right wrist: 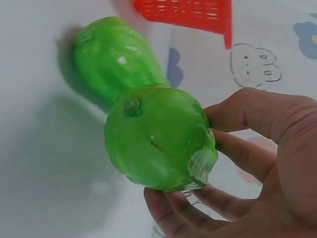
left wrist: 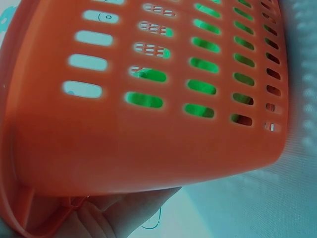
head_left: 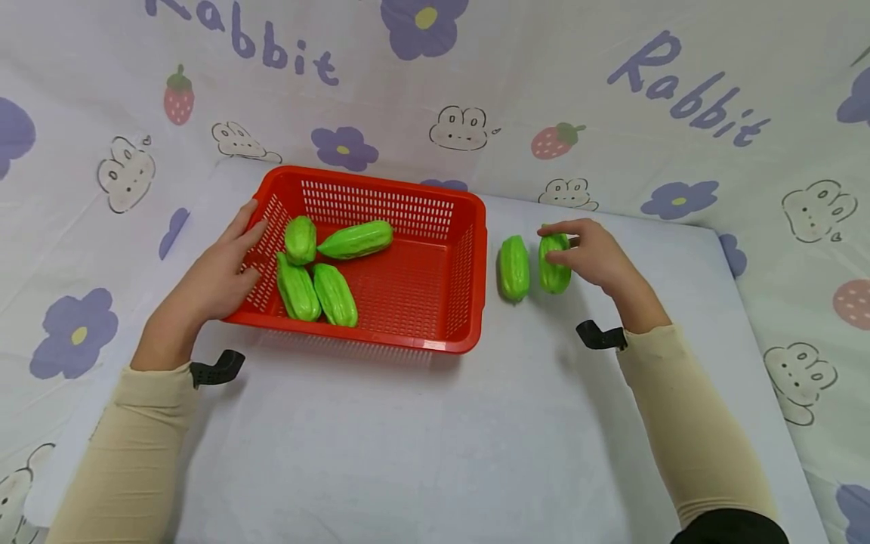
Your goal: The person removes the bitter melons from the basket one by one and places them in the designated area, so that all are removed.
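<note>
At the left end of a red plastic basket [head_left: 421,298], my left hand [head_left: 216,278] grips the rim. The left wrist view shows the basket's slotted wall close up, with part of the hand [left wrist: 116,213] below it. Several ridged green papayas [head_left: 356,240] lie in the basket's left half. On the right, my right hand [head_left: 590,251] holds another green papaya [head_left: 555,273] between thumb and fingers. The right wrist view shows this papaya [right wrist: 158,141] end-on, in the fingertips. One more green papaya [head_left: 514,269] lies between it and the basket.
Everything stands on a white-covered table [head_left: 435,438]. A white cloth [head_left: 503,91] printed with rabbits, flowers and strawberries hangs behind it and shows at the sides. The basket's right wall [head_left: 469,272] faces the two papayas outside it.
</note>
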A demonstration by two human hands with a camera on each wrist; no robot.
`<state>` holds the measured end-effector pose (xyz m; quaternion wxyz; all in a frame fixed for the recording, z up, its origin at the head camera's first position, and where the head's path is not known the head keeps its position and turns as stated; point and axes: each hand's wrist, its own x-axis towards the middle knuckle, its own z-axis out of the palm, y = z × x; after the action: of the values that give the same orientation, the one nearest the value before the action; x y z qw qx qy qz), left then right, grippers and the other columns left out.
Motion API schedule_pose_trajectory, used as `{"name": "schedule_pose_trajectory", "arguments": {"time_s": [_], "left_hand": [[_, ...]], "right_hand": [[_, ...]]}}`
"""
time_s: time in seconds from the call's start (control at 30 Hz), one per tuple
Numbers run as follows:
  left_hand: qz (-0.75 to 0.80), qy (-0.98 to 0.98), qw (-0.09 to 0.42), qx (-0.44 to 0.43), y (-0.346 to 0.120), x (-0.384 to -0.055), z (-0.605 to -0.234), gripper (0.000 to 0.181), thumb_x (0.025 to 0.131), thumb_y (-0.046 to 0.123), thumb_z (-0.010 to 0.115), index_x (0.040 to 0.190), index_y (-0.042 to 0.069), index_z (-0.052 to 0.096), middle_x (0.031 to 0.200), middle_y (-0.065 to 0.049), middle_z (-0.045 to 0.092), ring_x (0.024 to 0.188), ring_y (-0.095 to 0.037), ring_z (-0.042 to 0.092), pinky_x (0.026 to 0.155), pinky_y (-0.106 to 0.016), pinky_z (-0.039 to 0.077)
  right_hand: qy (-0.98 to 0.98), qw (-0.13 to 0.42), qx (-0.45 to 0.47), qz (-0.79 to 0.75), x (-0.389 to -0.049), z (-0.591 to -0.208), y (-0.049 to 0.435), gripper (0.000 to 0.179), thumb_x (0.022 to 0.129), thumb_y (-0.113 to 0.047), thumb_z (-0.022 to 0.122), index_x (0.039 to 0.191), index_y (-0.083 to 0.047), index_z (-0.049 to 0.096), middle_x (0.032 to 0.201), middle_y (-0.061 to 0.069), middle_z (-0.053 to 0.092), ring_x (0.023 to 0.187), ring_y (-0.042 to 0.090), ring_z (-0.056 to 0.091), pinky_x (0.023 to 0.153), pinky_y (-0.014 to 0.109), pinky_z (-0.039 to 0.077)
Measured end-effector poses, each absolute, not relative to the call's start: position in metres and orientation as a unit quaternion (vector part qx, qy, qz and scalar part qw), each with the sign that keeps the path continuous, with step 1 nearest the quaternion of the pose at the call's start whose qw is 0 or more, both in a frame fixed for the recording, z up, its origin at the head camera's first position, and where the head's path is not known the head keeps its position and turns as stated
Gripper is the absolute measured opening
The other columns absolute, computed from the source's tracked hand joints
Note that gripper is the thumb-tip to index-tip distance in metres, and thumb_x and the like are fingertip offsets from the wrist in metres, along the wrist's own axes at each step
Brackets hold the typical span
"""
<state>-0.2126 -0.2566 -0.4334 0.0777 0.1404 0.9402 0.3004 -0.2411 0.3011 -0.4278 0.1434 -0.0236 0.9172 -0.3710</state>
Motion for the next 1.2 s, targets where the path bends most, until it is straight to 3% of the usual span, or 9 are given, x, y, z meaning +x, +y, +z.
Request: {"name": "schedule_pose_trajectory", "arguments": {"time_s": [0.4, 1.2], "left_hand": [[0.298, 0.941, 0.075, 0.144, -0.258, -0.214, -0.434, 0.075, 0.099, -0.002, 0.050, 0.170, -0.002, 0.024, 0.182, -0.001, -0.005, 0.164, -0.039, 0.014, 0.123, -0.066, 0.029], [0.301, 0.940, 0.072, 0.144, -0.258, -0.212, -0.435, 0.075, 0.100, -0.002, 0.050, 0.170, -0.002, 0.024, 0.182, -0.002, -0.005, 0.165, -0.038, 0.012, 0.124, -0.065, 0.027]], "right_hand": [[0.918, 0.160, 0.001, -0.364, -0.241, -0.454, 0.312, 0.052, 0.102, -0.015, 0.067, 0.152, -0.004, 0.061, 0.169, 0.023, 0.035, 0.145, 0.050, 0.045, 0.111, 0.065, 0.046], [0.914, 0.174, -0.003, -0.367, -0.236, -0.461, 0.312, 0.058, 0.103, -0.015, 0.067, 0.158, -0.009, 0.054, 0.169, 0.025, 0.035, 0.147, 0.050, 0.045, 0.113, 0.069, 0.043]]}}
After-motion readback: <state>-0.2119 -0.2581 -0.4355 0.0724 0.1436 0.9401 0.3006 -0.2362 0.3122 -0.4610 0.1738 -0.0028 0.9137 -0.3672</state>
